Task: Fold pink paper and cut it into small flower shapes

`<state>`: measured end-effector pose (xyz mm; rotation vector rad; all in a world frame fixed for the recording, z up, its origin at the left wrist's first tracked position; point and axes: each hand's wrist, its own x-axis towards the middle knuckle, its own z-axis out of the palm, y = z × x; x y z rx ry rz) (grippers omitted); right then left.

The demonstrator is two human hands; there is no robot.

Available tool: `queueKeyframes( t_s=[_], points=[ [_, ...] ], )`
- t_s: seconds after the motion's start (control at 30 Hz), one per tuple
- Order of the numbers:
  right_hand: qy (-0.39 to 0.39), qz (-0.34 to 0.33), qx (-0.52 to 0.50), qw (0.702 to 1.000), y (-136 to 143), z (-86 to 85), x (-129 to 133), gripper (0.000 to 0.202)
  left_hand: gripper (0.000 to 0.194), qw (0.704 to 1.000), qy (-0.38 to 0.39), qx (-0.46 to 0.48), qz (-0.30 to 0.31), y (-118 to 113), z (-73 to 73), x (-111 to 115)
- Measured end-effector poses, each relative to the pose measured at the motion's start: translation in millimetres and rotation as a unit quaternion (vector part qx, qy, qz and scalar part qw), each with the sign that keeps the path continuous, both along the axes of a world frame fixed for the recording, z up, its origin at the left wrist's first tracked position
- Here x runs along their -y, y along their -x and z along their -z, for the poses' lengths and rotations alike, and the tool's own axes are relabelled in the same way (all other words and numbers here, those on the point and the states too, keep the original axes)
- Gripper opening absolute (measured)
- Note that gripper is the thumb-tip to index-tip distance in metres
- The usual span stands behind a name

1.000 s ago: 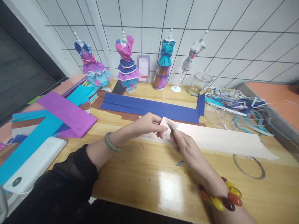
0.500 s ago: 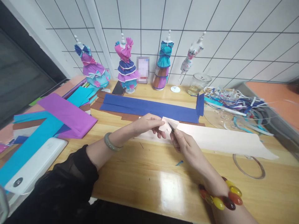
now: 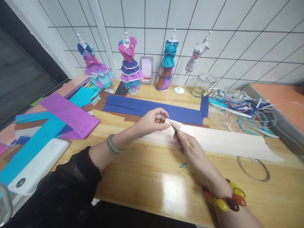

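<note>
A small pale pink paper piece (image 3: 175, 123) hangs over the table between my hands. My right hand (image 3: 186, 142) is closed around small dark-tipped scissors (image 3: 174, 128), whose blades lie against that piece. My left hand (image 3: 154, 122) has its fingers curled, thumb and a fingertip at the left edge of the piece, pinching it. Beneath both hands lies a long pale pink paper strip (image 3: 228, 142), running to the right. Behind it is a dark blue strip (image 3: 147, 109) with its right end folded up.
Dressed mini mannequins (image 3: 130, 66) and a bare one (image 3: 197, 55) line the wall, beside a glass jar (image 3: 204, 85). Purple paper (image 3: 71, 117) and a white power bank (image 3: 41, 166) lie left. Ribbon scraps (image 3: 239, 103) and a clear ring (image 3: 267, 174) are right.
My left hand's fingers have shifted up and curled, away from underneath the small piece. The right hand and scissors have hardly moved. The view has shifted slightly.
</note>
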<state>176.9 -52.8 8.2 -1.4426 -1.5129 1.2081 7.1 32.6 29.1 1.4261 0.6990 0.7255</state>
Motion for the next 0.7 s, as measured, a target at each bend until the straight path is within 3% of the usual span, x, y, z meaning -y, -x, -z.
queueKeyframes(
  t_s=[0.37, 0.7],
  points=[
    [0.002, 0.011, -0.005, 1.0, -1.5, 2.4, -1.9, 0.042, 0.034, 1.0, 0.015, 0.001, -0.013, -2.9, 0.8, 3.8],
    [-0.045, 0.01, 0.062, 0.997, -0.6, 4.0, -1.5, 0.042, 0.046, 0.999, 0.024, -0.048, 0.009, -2.7, 2.2, 6.0]
  ],
)
